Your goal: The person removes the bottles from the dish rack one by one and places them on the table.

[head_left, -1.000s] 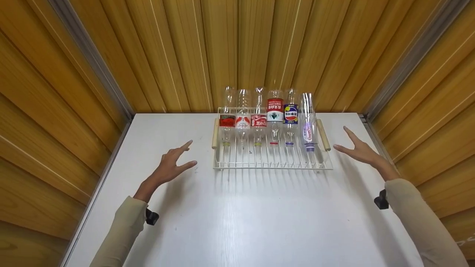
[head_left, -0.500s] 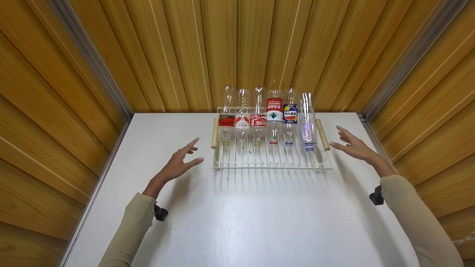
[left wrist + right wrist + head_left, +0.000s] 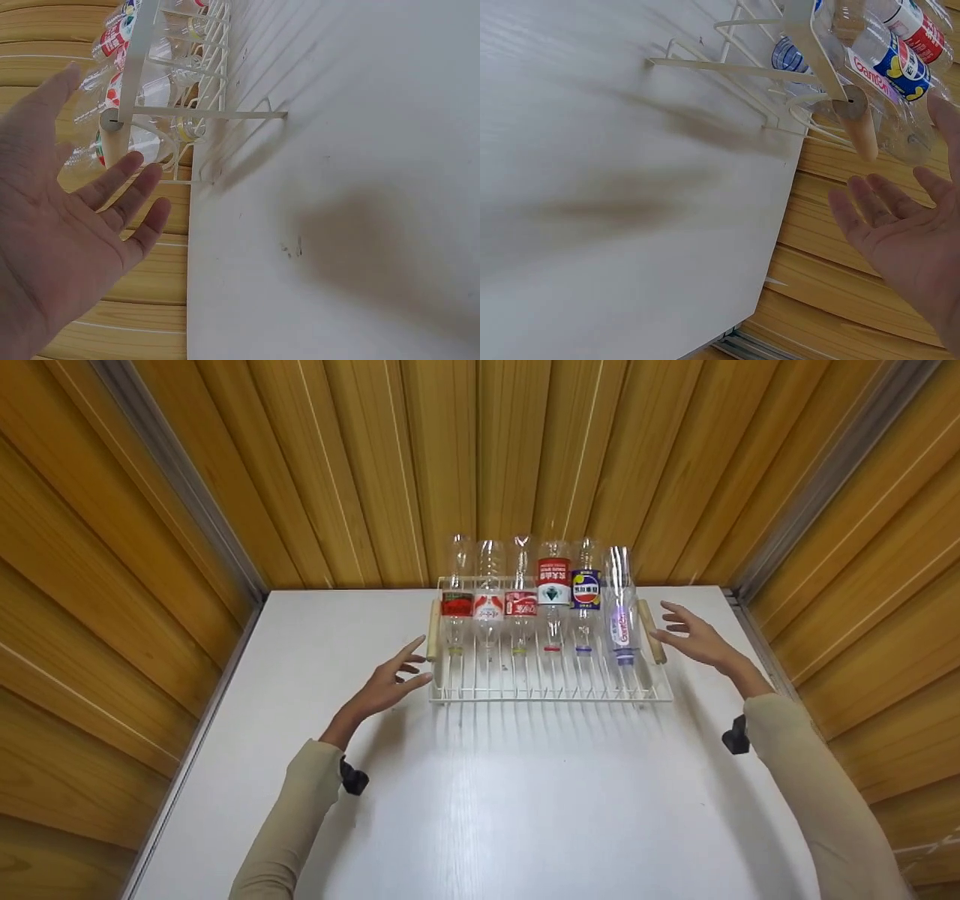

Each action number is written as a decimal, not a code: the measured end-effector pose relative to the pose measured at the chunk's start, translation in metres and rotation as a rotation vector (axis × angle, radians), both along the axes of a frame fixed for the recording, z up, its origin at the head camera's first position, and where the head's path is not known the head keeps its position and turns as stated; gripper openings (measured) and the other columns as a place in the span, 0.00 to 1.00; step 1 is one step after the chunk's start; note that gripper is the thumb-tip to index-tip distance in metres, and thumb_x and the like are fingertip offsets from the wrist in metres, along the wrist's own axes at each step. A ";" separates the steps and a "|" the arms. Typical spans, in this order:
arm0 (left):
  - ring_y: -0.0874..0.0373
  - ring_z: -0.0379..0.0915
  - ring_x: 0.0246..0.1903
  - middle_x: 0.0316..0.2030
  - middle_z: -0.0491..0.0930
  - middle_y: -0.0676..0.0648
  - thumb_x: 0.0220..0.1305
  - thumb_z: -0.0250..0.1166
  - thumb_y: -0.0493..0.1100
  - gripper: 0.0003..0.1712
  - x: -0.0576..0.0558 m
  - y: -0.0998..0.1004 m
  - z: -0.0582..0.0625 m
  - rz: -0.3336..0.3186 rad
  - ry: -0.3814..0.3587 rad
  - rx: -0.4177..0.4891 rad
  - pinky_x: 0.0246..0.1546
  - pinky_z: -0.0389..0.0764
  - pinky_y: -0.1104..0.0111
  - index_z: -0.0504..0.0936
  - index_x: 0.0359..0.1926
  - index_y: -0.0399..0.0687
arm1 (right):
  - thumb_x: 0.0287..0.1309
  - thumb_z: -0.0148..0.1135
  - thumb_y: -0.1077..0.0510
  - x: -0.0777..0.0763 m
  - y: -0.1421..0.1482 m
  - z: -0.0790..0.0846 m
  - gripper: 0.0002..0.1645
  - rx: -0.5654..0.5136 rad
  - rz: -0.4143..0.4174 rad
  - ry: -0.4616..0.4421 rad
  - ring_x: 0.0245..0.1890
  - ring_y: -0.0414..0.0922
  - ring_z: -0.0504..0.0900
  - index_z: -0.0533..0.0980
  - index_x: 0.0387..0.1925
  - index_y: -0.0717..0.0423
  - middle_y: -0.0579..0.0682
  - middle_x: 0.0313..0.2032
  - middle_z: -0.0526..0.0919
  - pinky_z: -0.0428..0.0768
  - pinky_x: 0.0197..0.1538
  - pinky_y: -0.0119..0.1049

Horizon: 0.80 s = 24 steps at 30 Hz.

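A white wire rack (image 3: 551,700) with a wooden handle on each side stands at the back of the table. Several clear plastic bottles lean in it side by side, caps toward the person, among them one with a red and white label (image 3: 554,582) and one with a purple cap (image 3: 625,658). Beside the left wooden handle (image 3: 434,630) is my left hand (image 3: 386,684), fingers spread, holding nothing. My right hand (image 3: 697,641) hovers by the right wooden handle (image 3: 651,631), thumb close to it; contact cannot be told. Both wrist views show relaxed fingers around the handle ends.
The white table (image 3: 525,810) stretches in front of the rack, with small dark marks (image 3: 291,249) on its surface. Wood-patterned panels (image 3: 480,457) enclose it at the back and sides, with grey metal strips (image 3: 180,472) in the corners.
Both hands have moved inward toward the rack, the left one rightward and slightly up, the right one leftward. The rack and bottles have stayed in place.
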<state>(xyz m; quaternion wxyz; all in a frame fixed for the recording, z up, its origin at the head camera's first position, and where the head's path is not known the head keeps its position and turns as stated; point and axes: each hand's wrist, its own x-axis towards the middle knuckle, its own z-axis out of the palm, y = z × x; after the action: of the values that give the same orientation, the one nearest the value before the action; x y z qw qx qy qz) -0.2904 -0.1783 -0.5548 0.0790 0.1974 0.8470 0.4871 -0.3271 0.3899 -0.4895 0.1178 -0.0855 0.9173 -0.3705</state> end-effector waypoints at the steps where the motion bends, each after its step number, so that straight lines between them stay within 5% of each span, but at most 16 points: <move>1: 0.33 0.72 0.63 0.68 0.73 0.34 0.73 0.63 0.50 0.44 -0.001 0.002 -0.001 0.000 -0.003 0.005 0.61 0.75 0.42 0.51 0.82 0.53 | 0.74 0.55 0.44 -0.003 -0.002 -0.001 0.49 -0.008 -0.005 0.002 0.74 0.72 0.57 0.42 0.82 0.56 0.74 0.76 0.54 0.61 0.71 0.71; 11: 0.31 0.70 0.64 0.72 0.66 0.32 0.72 0.64 0.43 0.43 -0.006 0.017 -0.007 -0.062 -0.015 0.066 0.62 0.74 0.41 0.53 0.81 0.49 | 0.75 0.54 0.45 -0.024 -0.015 -0.007 0.48 -0.046 -0.022 -0.022 0.74 0.73 0.57 0.42 0.81 0.60 0.75 0.75 0.54 0.59 0.73 0.70; 19: 0.33 0.66 0.68 0.73 0.63 0.31 0.72 0.63 0.37 0.47 -0.010 0.016 -0.014 -0.040 -0.155 0.142 0.67 0.69 0.42 0.46 0.83 0.56 | 0.74 0.53 0.42 -0.042 -0.024 -0.016 0.50 -0.018 -0.051 -0.072 0.76 0.71 0.53 0.42 0.81 0.61 0.71 0.78 0.48 0.58 0.75 0.67; 24: 0.32 0.66 0.68 0.74 0.62 0.32 0.70 0.65 0.37 0.49 -0.012 0.014 -0.016 -0.038 -0.173 0.160 0.67 0.69 0.43 0.47 0.82 0.57 | 0.73 0.54 0.39 -0.050 -0.027 -0.019 0.53 -0.003 -0.062 -0.104 0.76 0.71 0.52 0.41 0.81 0.62 0.72 0.78 0.49 0.56 0.75 0.69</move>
<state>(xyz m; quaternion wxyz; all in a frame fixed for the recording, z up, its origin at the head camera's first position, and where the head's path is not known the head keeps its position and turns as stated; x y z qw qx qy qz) -0.3021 -0.1639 -0.5712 0.1449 0.1764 0.7916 0.5669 -0.3768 0.3630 -0.5082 0.1536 -0.0379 0.9117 -0.3792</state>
